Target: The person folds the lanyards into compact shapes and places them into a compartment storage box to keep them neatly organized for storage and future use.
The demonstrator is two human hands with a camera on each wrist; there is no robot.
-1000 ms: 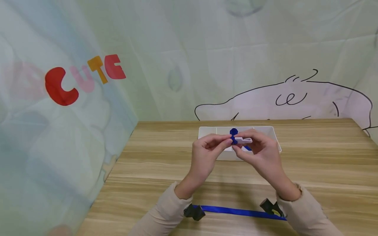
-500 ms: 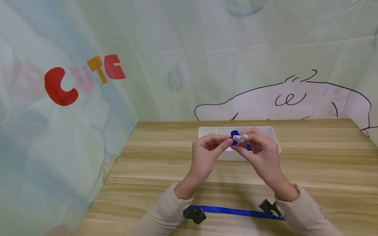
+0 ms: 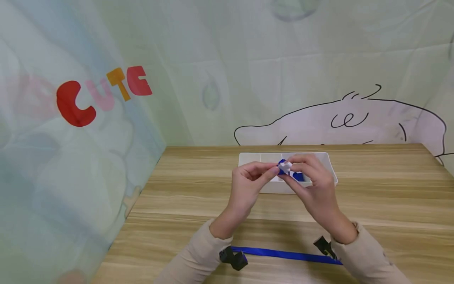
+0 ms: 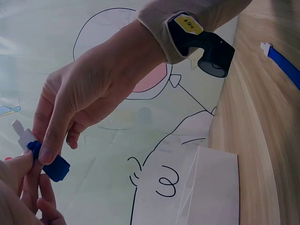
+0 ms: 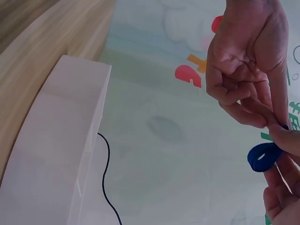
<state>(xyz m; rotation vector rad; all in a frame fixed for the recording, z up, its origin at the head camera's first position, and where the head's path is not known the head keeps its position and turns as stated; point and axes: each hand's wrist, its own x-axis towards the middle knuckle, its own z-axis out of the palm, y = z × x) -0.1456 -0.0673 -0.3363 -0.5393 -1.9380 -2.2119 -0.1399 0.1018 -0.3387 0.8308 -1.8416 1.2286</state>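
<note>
A small blue-and-white piece (image 3: 285,167) is pinched from both sides between the fingertips of the left hand (image 3: 248,185) and right hand (image 3: 313,185), raised just above the white tray (image 3: 248,159) near the bench's (image 3: 177,197) far edge, apparently so it can be worked freely.

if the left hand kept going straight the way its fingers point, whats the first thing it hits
Probably the right hand. The left hand points rightward at it, and both already pinch the small blue and white piece between their fingertips; depth beyond that is unclear.
</note>
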